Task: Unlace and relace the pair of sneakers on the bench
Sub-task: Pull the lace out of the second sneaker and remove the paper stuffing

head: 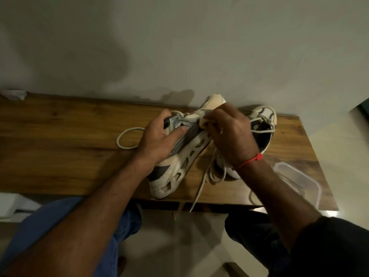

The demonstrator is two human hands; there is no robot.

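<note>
A white and grey sneaker (pixel 179 162) lies tipped on its side on the wooden bench (pixel 60 140), its sole edge facing me. My left hand (pixel 157 136) grips its upper near the eyelets. My right hand (pixel 229 134) curls over the tongue area, pinching something pale there; whether that is lace or tongue is hidden. A white lace (pixel 127 136) loops on the bench to the left, and another end (pixel 199 188) hangs past the front edge. The second sneaker (pixel 263 124) stands behind my right hand, still laced.
A clear plastic container (pixel 295 178) sits near the bench's right front corner. A wall runs directly behind the bench. A crumpled pale item (pixel 14 94) lies at the back left corner. My knees are below the front edge.
</note>
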